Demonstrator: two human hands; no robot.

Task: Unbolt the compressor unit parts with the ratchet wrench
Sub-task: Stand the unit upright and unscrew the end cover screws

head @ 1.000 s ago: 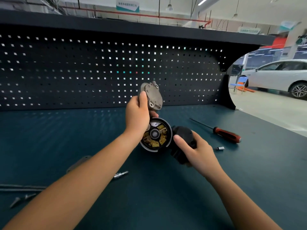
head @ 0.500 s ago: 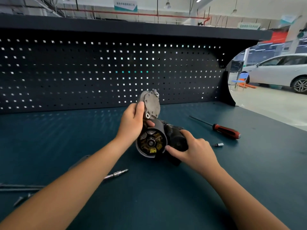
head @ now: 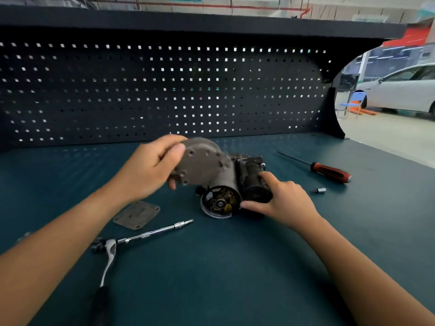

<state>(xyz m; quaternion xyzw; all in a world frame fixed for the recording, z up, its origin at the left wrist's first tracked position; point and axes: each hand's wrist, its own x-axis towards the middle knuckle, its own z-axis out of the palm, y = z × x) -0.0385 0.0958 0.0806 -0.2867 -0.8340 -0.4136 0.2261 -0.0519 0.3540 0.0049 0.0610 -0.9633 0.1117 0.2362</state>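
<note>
Lowered since half a second ago: the compressor unit (head: 226,184) sits down near the bench (head: 235,267), open round end facing the person, and the grey cover (head: 202,161), upright before, tips over to the left.

Unit: mid-bench, long axis running away from the person. Whether it rests fully on the bench, cannot tell.

Right hand (head: 282,201): fingers curled over the unit's black barrel, thumb at the rim of the open end. A steadying grip.

Left hand (head: 150,170): thumb laid on the cover's face, fingers wrapped round its far edge. Cover overlaps the top of the unit; whether it is free of it, cannot tell.

Ratchet wrench (head: 109,252): flat on the bench, nearer the person and left of the unit, by the left forearm. Neither hand touches it. Handle runs back toward the person; its extension bar points right and away, tip toward the unit. Left hand is the nearer one, but it is full; judged, the cover goes down first.

Flat plate (head: 136,215) lies between wrench and left hand. Screwdriver (head: 329,171) and a small socket (head: 319,190) lie right of the unit.
</note>
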